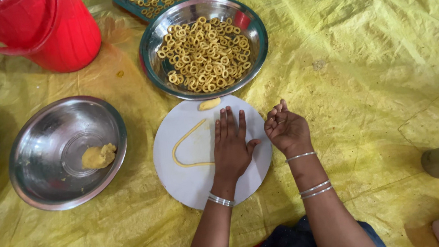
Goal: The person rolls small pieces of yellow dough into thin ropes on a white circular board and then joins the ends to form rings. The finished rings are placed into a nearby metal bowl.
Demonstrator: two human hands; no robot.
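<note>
At the centre of the frame, your left hand (232,149) lies flat with the fingers (224,127) stretched out and released, pressing on the end of a thin dough rope (187,142). The rope curves like a hook over the left half of the round white board (193,185). Your right hand (286,130) hovers just beside the board's right edge, palm up, fingers curled loosely; I cannot tell if it grasps anything. A small dough piece (209,104) sits at the top edge of the board. Just above the board stands a steel bowl (149,42) full of dough rings (204,54). To the left, another steel bowl (45,161) has a dough lump (98,155) inside. A red bucket (46,33) stands in the upper left, all on a yellow sheet (367,55).
</note>
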